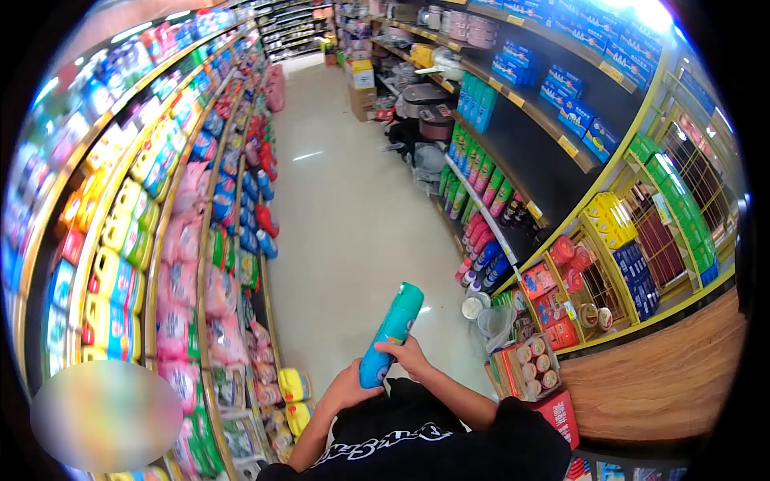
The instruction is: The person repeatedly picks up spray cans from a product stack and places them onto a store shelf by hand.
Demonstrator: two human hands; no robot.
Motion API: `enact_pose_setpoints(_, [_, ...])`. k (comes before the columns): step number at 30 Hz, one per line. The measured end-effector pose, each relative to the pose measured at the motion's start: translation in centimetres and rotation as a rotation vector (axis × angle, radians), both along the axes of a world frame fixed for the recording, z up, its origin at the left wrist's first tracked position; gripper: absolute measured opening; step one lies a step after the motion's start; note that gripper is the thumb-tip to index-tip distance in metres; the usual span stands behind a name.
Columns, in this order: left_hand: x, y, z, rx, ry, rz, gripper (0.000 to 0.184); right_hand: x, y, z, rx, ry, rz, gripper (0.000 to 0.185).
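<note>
Head view: left grip [345, 390] and right grip [407, 357] both wrapped round a teal can [395, 325]. Probably stiff, kinda slick, fairly light; I'd hold it mid-body.

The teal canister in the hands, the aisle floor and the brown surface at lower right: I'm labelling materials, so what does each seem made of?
Teal canister: perhaps painted metal, possibly plastic; smooth, straight-sided cylinder with coloured print. Aisle floor: likely polished tile or stone; pale, with glossy light streaks. Brown surface: wood or wood-look laminate, fairly matte; streaked grain shows.
</note>
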State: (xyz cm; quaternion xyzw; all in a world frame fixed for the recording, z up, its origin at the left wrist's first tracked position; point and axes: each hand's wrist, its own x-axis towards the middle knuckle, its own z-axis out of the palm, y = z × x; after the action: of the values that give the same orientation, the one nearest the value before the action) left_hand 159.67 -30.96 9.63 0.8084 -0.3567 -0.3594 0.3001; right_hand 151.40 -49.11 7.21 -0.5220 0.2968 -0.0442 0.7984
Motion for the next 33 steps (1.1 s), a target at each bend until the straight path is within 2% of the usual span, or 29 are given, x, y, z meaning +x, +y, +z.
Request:
enact_pose_setpoints(2, [4.5, -2.2, -1.1, -0.016, -0.023, -0.113, 0.081, 2.6, -1.5, 0.1, 0.011, -0.021, -0.115, 0.042])
enact_pose_setpoints(6, [11.6, -8.7, 0.8, 0.046, 0.011, -0.303, 0.086, 7.0, -5.6, -0.9, -0.029, -0.045, -0.294, 0.040])
enact_pose_setpoints(11, [19.0, -17.6, -1.1, 0.108, 0.065, -0.403, 0.085, 13.2, -13.3, -2.3, -0.030, -0.041, -0.364, 0.042])
enact_pose_setpoints(14, [23.1, -22.7, -2.6, 0.003, 0.055, -0.396, 0.085, 17.3, -18.4, -2.8, -0.056, -0.033, -0.371, 0.042])
enact_pose_setpoints(19, [30.2, -30.8, -1.5, 0.030, -0.006, -0.344, 0.086, 25.9, -27.7, -1.6, -0.047, -0.050, -0.329, 0.042])
enact_pose_setpoints(22, [34.3, -35.9, -1.0, 0.045, -0.004, -0.286, 0.086, 30.7, -32.7, -1.9, -0.176, -0.170, -0.284, 0.046])
enact_pose_setpoints(25, [37.1, -40.1, -0.7, 0.034, -0.020, -0.232, 0.087, 33.9, -37.0, -1.0, -0.303, -0.105, -0.237, 0.050])
enact_pose_setpoints(27, [39.3, -43.0, -0.7, -0.026, 0.018, -0.226, 0.087, 35.6, -39.4, -1.2, -0.405, -0.079, -0.224, 0.061])
enact_pose_setpoints(30, [42.6, -47.3, -2.3, -0.079, 0.025, -0.270, 0.085, 37.7, -42.9, -0.6, -0.511, -0.018, -0.244, 0.075])
enact_pose_setpoints(33, [46.2, -52.3, -3.8, -0.051, 0.027, -0.410, 0.082, 39.5, -46.9, -0.8, -0.413, 0.000, -0.304, 0.073])
